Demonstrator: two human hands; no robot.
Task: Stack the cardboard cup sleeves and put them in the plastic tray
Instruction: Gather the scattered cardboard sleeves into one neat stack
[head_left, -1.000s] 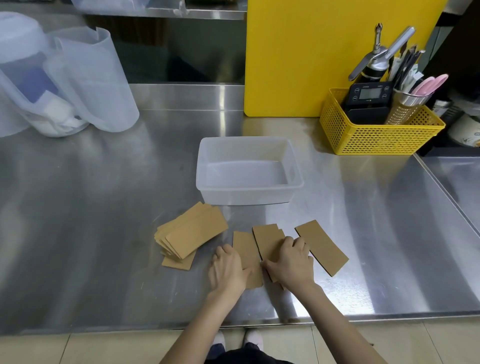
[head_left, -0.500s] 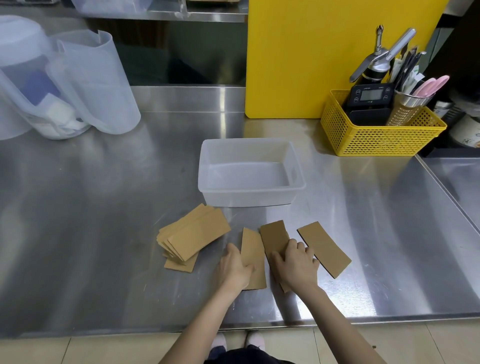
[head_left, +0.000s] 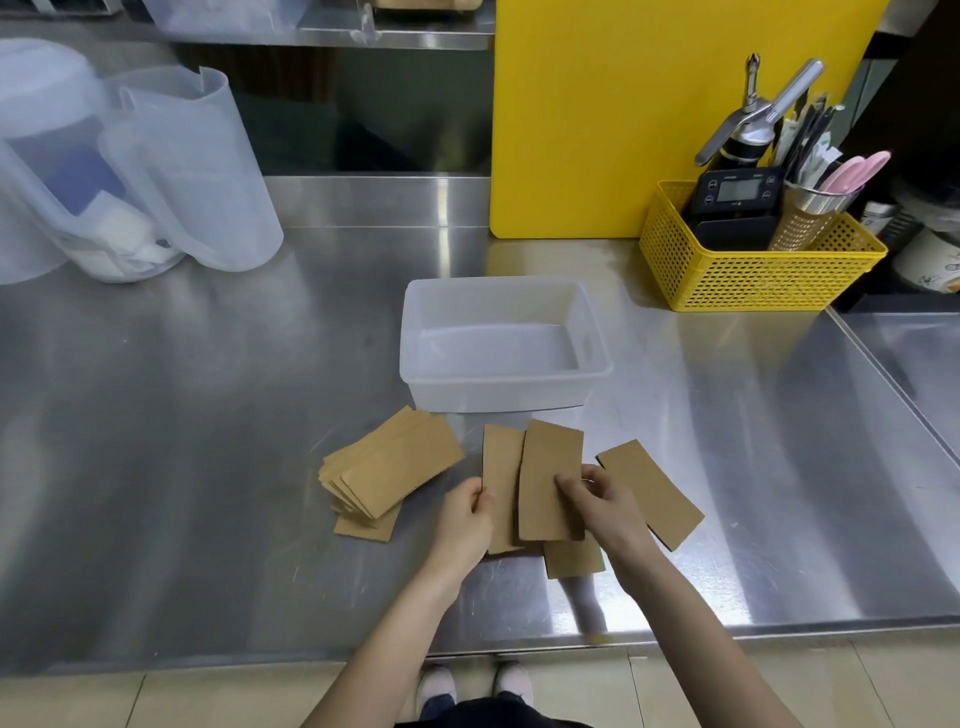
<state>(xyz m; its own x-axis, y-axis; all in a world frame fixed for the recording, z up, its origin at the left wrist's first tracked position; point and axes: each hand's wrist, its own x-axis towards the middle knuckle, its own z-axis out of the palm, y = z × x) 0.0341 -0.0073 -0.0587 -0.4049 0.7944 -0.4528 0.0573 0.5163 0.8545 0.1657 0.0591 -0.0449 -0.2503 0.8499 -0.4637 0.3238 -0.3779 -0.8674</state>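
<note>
An empty translucent plastic tray (head_left: 506, 387) stands mid-counter. In front of it lie flat brown cardboard cup sleeves. A fanned pile of several sleeves (head_left: 389, 470) rests at the left. My left hand (head_left: 465, 525) pinches the edge of one sleeve (head_left: 500, 467). My right hand (head_left: 605, 506) grips another sleeve (head_left: 548, 478), lifted and overlapping the left one. One more sleeve (head_left: 574, 558) pokes out beneath my right hand. A single sleeve (head_left: 649, 493) lies loose to the right.
A yellow mesh basket (head_left: 753, 278) with a scale and utensils sits back right. A yellow board (head_left: 597, 119) leans behind the tray. Translucent pitchers (head_left: 156, 176) stand back left. The steel counter's front edge (head_left: 467, 649) runs just below my wrists.
Both hands went from pressing flat on the sleeves to gripping them. My right hand has raised its sleeve and shifted it left over the one in my left hand.
</note>
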